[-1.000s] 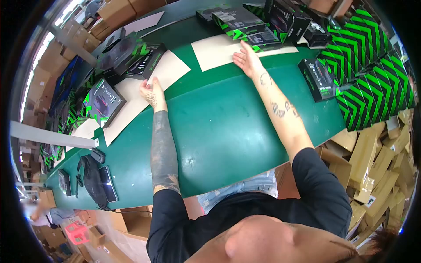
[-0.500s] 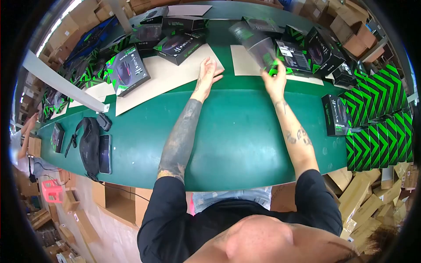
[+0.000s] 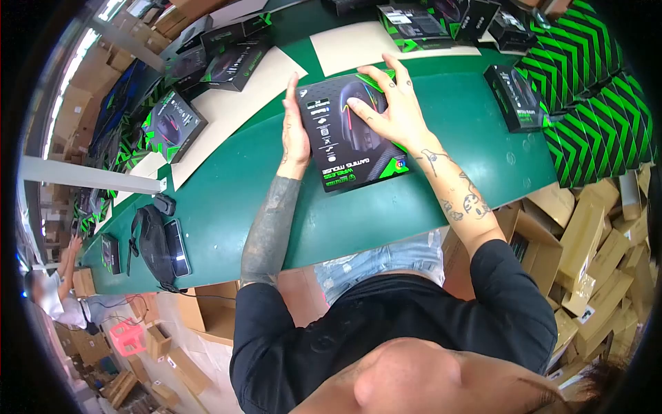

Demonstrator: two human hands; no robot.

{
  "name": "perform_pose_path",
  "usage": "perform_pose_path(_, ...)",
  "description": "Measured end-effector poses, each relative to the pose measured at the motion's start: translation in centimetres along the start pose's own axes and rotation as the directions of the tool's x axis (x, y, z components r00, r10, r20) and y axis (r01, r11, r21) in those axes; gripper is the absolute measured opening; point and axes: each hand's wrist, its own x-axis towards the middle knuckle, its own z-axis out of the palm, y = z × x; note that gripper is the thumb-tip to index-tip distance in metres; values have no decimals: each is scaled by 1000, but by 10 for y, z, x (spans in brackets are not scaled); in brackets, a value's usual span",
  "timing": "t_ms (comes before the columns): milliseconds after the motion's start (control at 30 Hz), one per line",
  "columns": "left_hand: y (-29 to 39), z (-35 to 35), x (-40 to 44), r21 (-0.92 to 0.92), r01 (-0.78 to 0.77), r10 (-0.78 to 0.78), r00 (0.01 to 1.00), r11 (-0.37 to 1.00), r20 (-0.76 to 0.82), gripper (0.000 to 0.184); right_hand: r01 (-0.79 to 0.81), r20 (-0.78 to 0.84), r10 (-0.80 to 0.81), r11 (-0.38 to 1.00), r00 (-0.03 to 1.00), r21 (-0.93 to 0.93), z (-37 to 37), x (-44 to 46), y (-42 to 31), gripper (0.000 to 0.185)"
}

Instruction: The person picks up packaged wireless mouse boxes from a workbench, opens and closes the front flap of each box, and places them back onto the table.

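Note:
A black and green gaming mouse box (image 3: 336,153) is in front of me over the table, its printed front with the mouse picture facing up. My left hand (image 3: 295,134) lies along the box's left side, fingers stretched and palm against the edge. Across the upper right of the box is my right hand (image 3: 400,110), its thumb on the front and its fingers reaching over the far right edge. Both hands hold the box between them. Its underside is hidden.
Similar mouse boxes stand on cardboard sheets at the left (image 3: 172,127) and back. Stacked green-striped boxes (image 3: 600,131) fill the table's right end, beside a single box (image 3: 514,96). A black pouch (image 3: 155,241) and phone (image 3: 178,248) lie left, near a metal post (image 3: 89,174).
My right hand has brought the blurred box from the back of the table toward me. My left hand, free before, now touches its left side. The view has turned and shifted.

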Motion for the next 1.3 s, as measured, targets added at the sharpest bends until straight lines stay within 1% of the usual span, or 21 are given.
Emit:
perform_pose_path(33, 3, 3, -3, -45, -7, 8, 1000, 999, 22, 64, 35, -22, -34, 998, 999, 46, -1, -1, 2, 57)
perform_pose_path(67, 0, 6, -4, -50, -80, 82, 996, 996, 30, 70, 76, -59, -65, 976, 996, 202, -2, -1, 5, 45)
perform_pose_path(100, -2, 5, -2, -46, -47, 48, 999, 998, 23, 70, 72, -41, -60, 913, 997, 402, -4, -3, 9, 36)
perform_pose_path(167, -6, 0, -1, -49, 38, -38, 999, 998, -2, 71, 105, -26, -106, 853, 994, 511, -5, -4, 23, 31)
perform_pose_path(200, -4, 0, -1, 71, 0, -2, 1000, 997, 30, 73, 34, -32, -16, 681, 999, 731, -3, -4, 30, 21)
perform_pose_path(233, 0, 6, -3, 68, 4, -6, 1000, 998, 27, 72, 12, -47, 67, 445, 997, 896, 2, -5, 39, 25)
perform_pose_path(267, 4, 12, -8, 238, -98, 88, 995, 966, 51, 71, -10, -14, 75, 319, 997, 948, 1, -4, 49, 31)
perform_pose_path(333, -18, -2, -16, 310, -85, 64, 995, 947, 77, 70, -42, 37, 66, 81, 997, 996, 4, -6, 67, 43)
perform_pose_path(367, -55, -32, -17, 218, 25, -42, 996, 976, 74, 69, -74, 74, 11, 52, 997, 996, 7, -5, 87, 41)
perform_pose_path(467, -54, -35, -22, -8, 294, -294, 955, 956, 40, 63, -109, 80, 128, 244, 989, 963, 9, -21, 73, 43)
perform_pose_path(500, -44, -29, -22, -74, 370, -369, 929, 926, 32, 61, -151, 114, 153, 254, 982, 955, 9, -21, 73, 43)
perform_pose_path(533, -43, -28, -20, -99, 381, -382, 924, 919, 11, 55, -217, 169, 228, 204, 959, 955, 8, -20, 73, 43)
perform_pose_path(567, -45, -29, -18, -115, 390, -391, 920, 914, 10, 55, -276, 223, 300, 145, 927, 950, 7, -19, 73, 42)
perform_pose_path(633, -48, -29, -15, -148, 414, -417, 909, 898, 17, 54, -385, 389, 504, -117, 771, 915, -2, -7, 57, 41)
perform_pose_path(667, -47, -29, -15, -151, 422, -420, 906, 894, 46, 56, -306, 454, 532, -346, 715, 887, 10, -6, 73, 38)
perform_pose_path(700, -50, -30, -15, -155, 437, -438, 898, 886, 30, 57, -251, 392, 530, -320, 752, 914, 13, -7, 76, 38)
perform_pose_path(767, -56, -34, -13, -158, 464, -471, 882, 872, -4, 58, -218, 451, 585, -426, 674, 878, 17, -7, 78, 39)
perform_pose_path(867, -60, -37, -12, -135, 473, -480, 877, 871, -19, 60, -214, 430, 604, -397, 671, 893, 15, -6, 76, 43)
perform_pose_path(1133, -57, -33, -9, -91, 465, -470, 881, 881, -48, 63, -237, 557, 552, -545, 621, 804, 18, -9, 91, 54)
perform_pose_path(1233, -55, -32, -9, -129, 466, -474, 880, 875, -36, 63, -249, 561, 547, -541, 621, 804, 18, -10, 92, 53)
perform_pose_path(1300, -48, -26, -10, -119, 417, -424, 905, 901, -41, 64, -274, 495, 567, -432, 658, 859, 20, -8, 89, 52)
